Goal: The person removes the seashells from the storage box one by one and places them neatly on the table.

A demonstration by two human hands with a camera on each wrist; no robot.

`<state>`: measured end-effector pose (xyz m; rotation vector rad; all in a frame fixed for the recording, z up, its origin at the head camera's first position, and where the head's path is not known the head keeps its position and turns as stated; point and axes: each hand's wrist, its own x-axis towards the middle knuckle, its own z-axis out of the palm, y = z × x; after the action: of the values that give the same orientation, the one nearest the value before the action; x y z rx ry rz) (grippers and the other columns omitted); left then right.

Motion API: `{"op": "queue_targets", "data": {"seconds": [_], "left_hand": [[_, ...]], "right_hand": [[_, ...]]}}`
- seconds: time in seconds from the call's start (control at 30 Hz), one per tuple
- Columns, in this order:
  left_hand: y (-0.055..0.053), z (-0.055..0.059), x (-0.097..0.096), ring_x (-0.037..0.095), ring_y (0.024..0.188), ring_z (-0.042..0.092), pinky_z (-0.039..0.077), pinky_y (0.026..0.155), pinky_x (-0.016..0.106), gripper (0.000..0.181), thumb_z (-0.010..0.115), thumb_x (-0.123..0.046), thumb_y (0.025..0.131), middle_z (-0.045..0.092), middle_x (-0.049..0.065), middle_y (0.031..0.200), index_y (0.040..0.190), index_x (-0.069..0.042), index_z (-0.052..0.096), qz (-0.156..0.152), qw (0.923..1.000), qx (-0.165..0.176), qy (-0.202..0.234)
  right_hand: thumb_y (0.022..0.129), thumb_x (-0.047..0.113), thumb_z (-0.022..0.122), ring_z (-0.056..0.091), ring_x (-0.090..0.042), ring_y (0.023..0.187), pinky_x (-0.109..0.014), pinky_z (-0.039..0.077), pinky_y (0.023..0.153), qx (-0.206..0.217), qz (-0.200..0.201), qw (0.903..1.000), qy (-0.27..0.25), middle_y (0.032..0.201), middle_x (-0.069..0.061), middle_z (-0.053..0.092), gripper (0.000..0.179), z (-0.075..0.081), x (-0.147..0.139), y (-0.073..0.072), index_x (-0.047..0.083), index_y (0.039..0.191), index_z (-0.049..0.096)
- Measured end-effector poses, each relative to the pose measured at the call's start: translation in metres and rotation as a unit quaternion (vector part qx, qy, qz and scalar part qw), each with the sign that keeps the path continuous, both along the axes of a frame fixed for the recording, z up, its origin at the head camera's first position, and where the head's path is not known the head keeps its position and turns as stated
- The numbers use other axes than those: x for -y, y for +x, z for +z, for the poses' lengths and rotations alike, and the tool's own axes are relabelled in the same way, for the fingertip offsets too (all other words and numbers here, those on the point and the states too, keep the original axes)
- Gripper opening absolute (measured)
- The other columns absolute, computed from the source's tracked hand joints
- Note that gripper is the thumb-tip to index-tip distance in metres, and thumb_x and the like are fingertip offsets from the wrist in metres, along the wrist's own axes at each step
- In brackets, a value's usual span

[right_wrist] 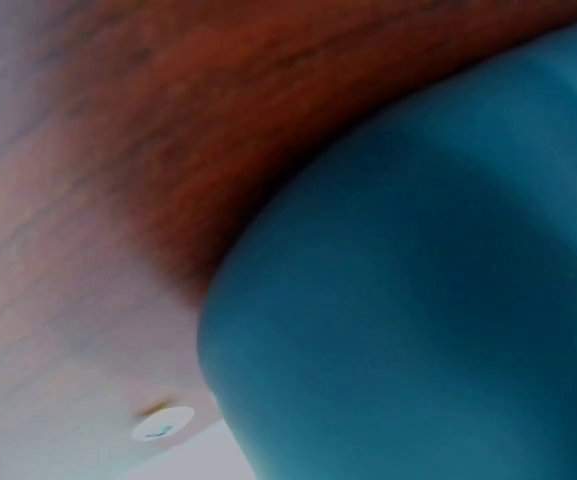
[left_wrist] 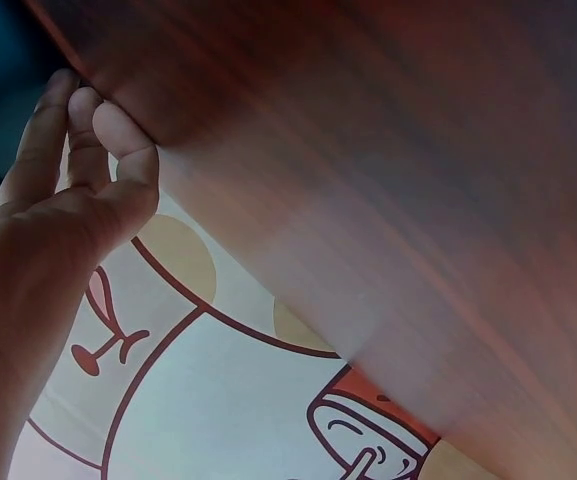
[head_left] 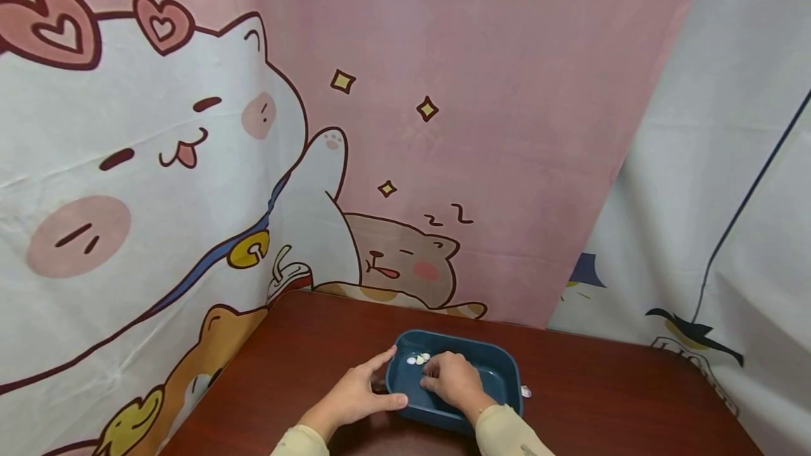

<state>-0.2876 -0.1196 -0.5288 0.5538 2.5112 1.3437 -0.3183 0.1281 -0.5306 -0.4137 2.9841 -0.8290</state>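
A dark blue rectangular basin (head_left: 488, 354) with rounded corners stands on the table. Several small white flat pieces (head_left: 412, 360) lie inside it, toward its left end. My left hand (head_left: 357, 393) holds the basin's near left corner, thumb at the front rim and fingers along the left side. Those fingers (left_wrist: 38, 150) are at the basin's outer wall in the left wrist view. My right hand (head_left: 455, 378) reaches into the basin with bent fingers, close beside the white pieces. Whether something is between its fingertips I cannot tell. The right hand is out of its own wrist view.
The reddish-brown wooden table (head_left: 602, 385) extends to both sides of the basin. A white oval piece (head_left: 526, 391) lies on it just right of the basin, showing a small blue-green mark in the right wrist view. Cartoon-printed cloth (head_left: 507, 125) hangs behind and at the left.
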Motion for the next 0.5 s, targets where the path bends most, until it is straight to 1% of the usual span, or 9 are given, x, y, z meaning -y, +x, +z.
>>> {"op": "queue_targets", "data": {"seconds": [0.13, 0.27, 0.37, 0.5], "left_hand": [[0.0007, 0.0002, -0.0006, 0.027, 0.120, 0.074, 0.058, 0.101, 0.057, 0.097, 0.083, -0.056, 0.090, 0.054, 0.015, 0.162, 0.169, -0.027, 0.034, -0.002, 1.0000, -0.002, 0.002], [0.0021, 0.0015, -0.0010, 0.028, 0.123, 0.073, 0.058, 0.102, 0.056, 0.097, 0.083, -0.055, 0.091, 0.052, 0.015, 0.164, 0.169, -0.025, 0.034, -0.002, 1.0000, -0.002, 0.007], [0.0032, 0.0027, -0.0011, 0.029, 0.125, 0.072, 0.058, 0.103, 0.056, 0.097, 0.083, -0.055, 0.091, 0.052, 0.016, 0.164, 0.169, -0.024, 0.034, -0.002, 1.0000, -0.001, 0.009], [0.0043, 0.0038, -0.0014, 0.030, 0.126, 0.072, 0.058, 0.103, 0.056, 0.098, 0.083, -0.055, 0.091, 0.052, 0.017, 0.163, 0.169, -0.023, 0.034, -0.001, 0.9999, 0.000, 0.011]], "right_hand": [[0.090, 0.024, 0.087, 0.065, -0.010, 0.077, -0.046, 0.061, 0.076, -0.008, 0.019, 0.9998, 0.003, 0.086, 0.004, 0.077, 0.016, 0.0008, -0.0005, 0.0012, 0.014, 0.101, 0.086], [0.090, 0.023, 0.087, 0.068, -0.011, 0.078, -0.046, 0.062, 0.079, -0.022, 0.034, 0.9991, 0.013, 0.088, 0.003, 0.079, 0.017, 0.0010, -0.0003, 0.0019, 0.013, 0.104, 0.086], [0.089, 0.022, 0.088, 0.068, -0.010, 0.078, -0.045, 0.062, 0.078, -0.033, 0.037, 0.9986, 0.017, 0.086, 0.003, 0.078, 0.017, 0.0000, 0.0002, 0.0016, 0.013, 0.103, 0.085], [0.089, 0.022, 0.088, 0.066, -0.008, 0.075, -0.043, 0.061, 0.075, -0.042, 0.038, 0.9982, 0.021, 0.082, 0.006, 0.076, 0.013, -0.0021, 0.0006, 0.0012, 0.015, 0.099, 0.085]]}}
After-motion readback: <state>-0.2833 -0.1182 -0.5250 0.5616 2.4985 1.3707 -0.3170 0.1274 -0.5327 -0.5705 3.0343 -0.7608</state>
